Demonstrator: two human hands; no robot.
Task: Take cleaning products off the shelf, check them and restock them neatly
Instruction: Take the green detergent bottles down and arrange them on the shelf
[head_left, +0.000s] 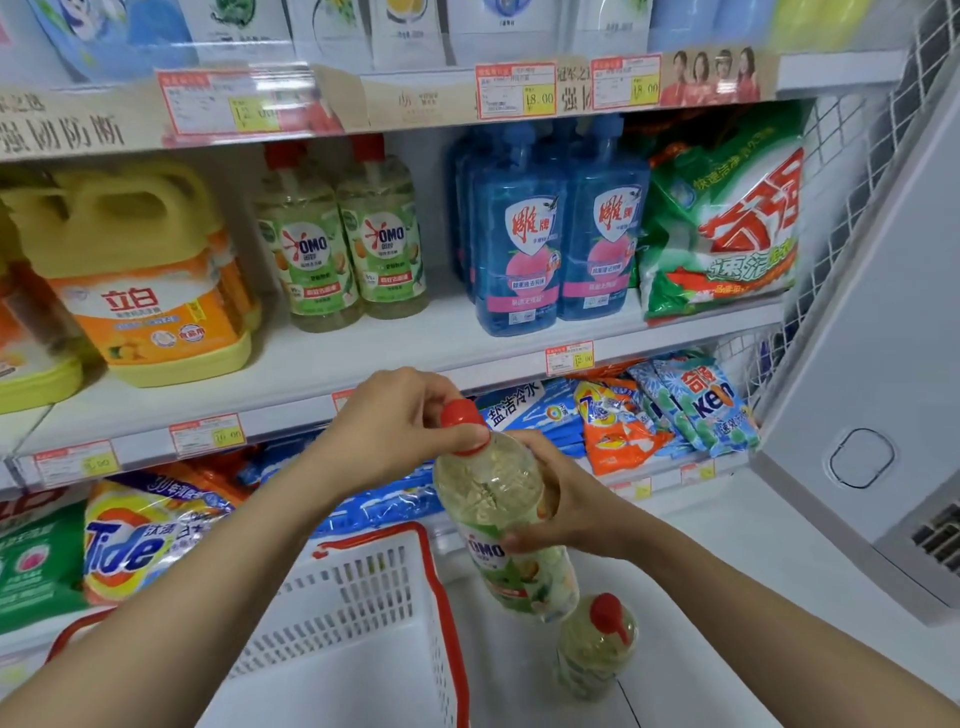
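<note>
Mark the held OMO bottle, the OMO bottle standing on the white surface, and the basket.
held OMO bottle (485, 493): head view, clear upper body.
standing OMO bottle (592, 657): head view, its body.
basket (337, 592): head view, white slotted wall.

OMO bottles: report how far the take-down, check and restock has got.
Done: one standing bottle is off the shelf, upright on the white surface. In hand: the held bottle, right hand round its body, left hand gripping its red cap. Left: two shelf bottles stand in place, and both loose ones need restocking.
</note>
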